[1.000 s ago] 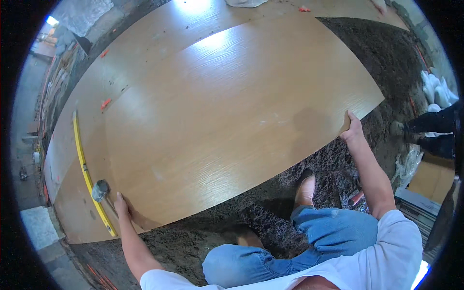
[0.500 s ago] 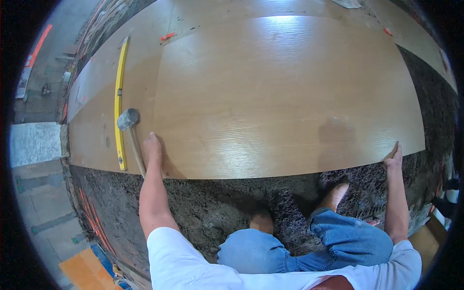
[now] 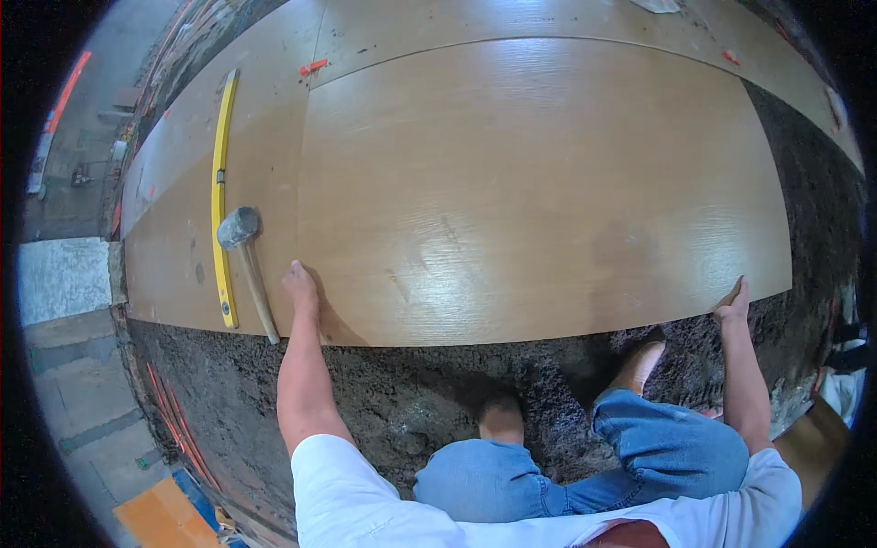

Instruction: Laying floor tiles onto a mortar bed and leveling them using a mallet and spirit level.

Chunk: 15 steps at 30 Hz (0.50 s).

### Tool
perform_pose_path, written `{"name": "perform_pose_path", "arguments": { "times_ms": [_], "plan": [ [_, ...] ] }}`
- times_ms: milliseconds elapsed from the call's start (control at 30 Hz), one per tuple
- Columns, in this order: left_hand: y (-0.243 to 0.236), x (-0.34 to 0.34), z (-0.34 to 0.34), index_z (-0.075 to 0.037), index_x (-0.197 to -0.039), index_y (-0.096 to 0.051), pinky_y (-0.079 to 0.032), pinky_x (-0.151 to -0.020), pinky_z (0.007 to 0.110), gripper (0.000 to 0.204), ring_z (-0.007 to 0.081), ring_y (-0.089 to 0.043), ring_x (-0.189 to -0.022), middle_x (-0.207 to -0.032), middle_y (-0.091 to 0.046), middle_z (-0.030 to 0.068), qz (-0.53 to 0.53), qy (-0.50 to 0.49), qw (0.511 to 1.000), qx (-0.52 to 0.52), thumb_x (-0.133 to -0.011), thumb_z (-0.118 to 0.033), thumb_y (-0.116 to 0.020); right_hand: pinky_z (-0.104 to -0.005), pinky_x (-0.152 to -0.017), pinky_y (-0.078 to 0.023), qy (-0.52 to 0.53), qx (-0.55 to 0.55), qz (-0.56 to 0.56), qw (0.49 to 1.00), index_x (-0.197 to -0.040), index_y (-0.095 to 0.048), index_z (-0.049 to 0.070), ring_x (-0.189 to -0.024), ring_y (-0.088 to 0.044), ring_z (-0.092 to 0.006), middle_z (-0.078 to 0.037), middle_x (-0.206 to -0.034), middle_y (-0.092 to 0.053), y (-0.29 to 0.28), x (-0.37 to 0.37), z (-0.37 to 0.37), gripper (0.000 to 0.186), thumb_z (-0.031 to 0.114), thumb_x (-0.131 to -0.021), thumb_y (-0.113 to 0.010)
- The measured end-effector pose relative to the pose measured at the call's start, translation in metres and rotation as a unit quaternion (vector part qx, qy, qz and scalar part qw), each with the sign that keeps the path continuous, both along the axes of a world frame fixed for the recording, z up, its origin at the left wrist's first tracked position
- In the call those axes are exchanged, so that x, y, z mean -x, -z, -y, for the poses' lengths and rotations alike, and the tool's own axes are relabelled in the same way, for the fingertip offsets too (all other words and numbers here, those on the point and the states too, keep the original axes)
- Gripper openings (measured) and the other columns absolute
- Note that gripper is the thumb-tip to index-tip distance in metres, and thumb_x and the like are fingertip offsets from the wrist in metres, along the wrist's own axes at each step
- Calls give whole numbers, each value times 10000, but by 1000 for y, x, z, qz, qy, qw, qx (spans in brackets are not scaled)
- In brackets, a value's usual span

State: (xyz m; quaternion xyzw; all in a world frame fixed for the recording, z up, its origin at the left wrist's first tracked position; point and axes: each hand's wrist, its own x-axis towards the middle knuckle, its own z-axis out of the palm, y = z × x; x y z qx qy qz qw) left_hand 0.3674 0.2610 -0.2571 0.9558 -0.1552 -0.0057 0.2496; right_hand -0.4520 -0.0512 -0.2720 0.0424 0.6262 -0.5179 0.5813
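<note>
A large tan wood-look tile (image 3: 539, 183) lies in front of me, its near edge over dark, rough bedding mortar (image 3: 402, 402). At its left edge, near the front corner, my left hand (image 3: 301, 288) is closed, with the fingertips partly hidden. My right hand (image 3: 733, 301) grips the near edge by the right corner, thumb on top and fingers out of sight below. Left of my left hand, a mallet (image 3: 239, 228) with a grey head and wooden handle rests on the neighbouring tile (image 3: 265, 137). Beside it lies a yellow spirit level (image 3: 220, 192).
Small red wedges (image 3: 313, 68) sit by the far joints, another red piece (image 3: 731, 57) at the far right. My bent knees (image 3: 484, 479) and feet are on the mortar side. Orange lines (image 3: 178, 420) run along the left edge, with a lower paved area beyond.
The tile looks slightly lower, and its far joint now shows as a dark line. My left hand has shifted a little right relative to the mallet; both hands keep hold.
</note>
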Motion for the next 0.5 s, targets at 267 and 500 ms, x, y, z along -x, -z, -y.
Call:
{"name": "perform_pose_path", "arguments": {
  "times_ms": [267, 500],
  "plan": [
    [-6, 12, 6, 166, -834, -604, -430, -691, 486, 534, 423, -626, -730, -747, -618, 334, -13, -17, 999, 36, -952, -321, -418, -523, -1068, -348, 24, -23, -73, 997, -1247, -572, 126, -1227, -493, -309, -79, -1312, -559, 6, -5, 4, 523, 495, -876, -586],
    [6, 4, -11, 131, -975, -611, -458, -808, 461, 492, 397, -632, -942, -948, -641, 299, 3, 30, 999, -25, -969, -321, -415, -511, -1100, -305, -46, 31, -60, 997, -1351, -476, 110, -1284, -442, -302, -106, -1387, -487, 11, -1, 2, 514, 441, -966, -397]
  ]
}}
